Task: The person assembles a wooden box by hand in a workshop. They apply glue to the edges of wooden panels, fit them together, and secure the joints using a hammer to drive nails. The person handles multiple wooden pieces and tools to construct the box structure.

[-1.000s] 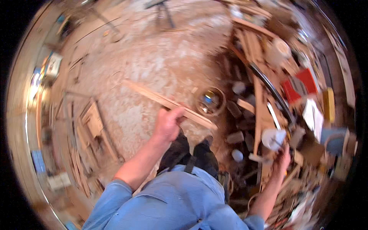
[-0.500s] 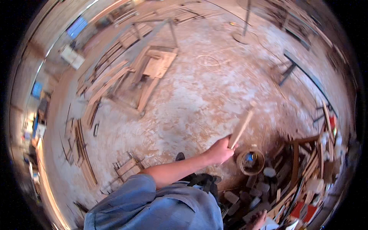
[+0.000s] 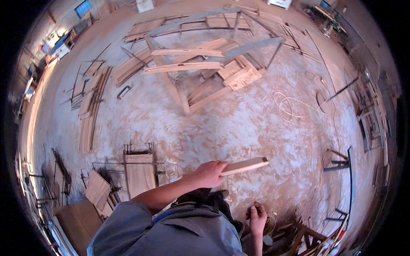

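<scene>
Head view: a worker's left hand (image 3: 209,173) clamps one wooden strip (image 3: 245,166) above the dusty workshop floor (image 3: 213,132). The right hand (image 3: 256,216) hangs lower with fingers curled; whether it holds anything cannot be told. Behind it, one round container (image 3: 274,222) shows part of its rim, its contents indiscernible. Two long boards (image 3: 188,53) lie across the left side of a wooden frame (image 3: 174,89); one C-clamp (image 3: 124,92) rests toward the floor's left edge.
</scene>
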Available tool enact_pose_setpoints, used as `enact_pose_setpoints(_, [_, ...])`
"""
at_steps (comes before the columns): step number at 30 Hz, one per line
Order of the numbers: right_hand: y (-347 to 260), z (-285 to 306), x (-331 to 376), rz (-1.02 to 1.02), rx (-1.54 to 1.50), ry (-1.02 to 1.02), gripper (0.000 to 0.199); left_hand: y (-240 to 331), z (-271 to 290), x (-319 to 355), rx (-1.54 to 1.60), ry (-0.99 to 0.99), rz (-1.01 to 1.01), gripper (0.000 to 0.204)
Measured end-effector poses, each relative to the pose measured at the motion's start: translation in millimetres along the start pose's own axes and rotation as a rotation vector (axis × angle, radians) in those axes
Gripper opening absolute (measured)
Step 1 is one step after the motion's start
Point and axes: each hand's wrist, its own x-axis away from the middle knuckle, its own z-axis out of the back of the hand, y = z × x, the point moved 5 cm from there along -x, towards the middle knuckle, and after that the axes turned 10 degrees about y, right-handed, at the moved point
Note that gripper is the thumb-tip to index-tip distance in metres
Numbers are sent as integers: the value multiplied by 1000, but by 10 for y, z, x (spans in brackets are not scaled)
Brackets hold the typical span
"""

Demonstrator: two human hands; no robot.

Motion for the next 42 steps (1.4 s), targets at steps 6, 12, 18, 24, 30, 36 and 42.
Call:
enact_pose_setpoints(6, [-346,-541,-844,-38,238,-177,37,-706,776,-121,-166,114,306,42])
enact_pose_setpoints(12, [-809,-941,-1620,34,231,-224,35,-1375,1731,-565,-438,451,198,35])
enact_pose_setpoints(18, [-965,-1232,-2109,-23,329,-270,36,-1745,2502,-1213,-465,464,307,30])
enact_pose_setpoints(24, [-1164,-1697,-2377,-45,405,-216,35,-2404,2900,-1827,-458,368,209,34])
enact_pose_setpoints(30, [-1440,-2417,-2416,-121,550,-230,32,-3271,3039,-2368,-582,481,40,38])
enact_pose_setpoints(36, [-1730,-3140,-2586,-134,554,-319,34,-3458,3070,-2496,-607,669,23,39])
enact_pose_setpoints(42, [-2115,-3828,-2857,-38,668,-456,29,-3376,2862,-2326,-635,830,32,43])
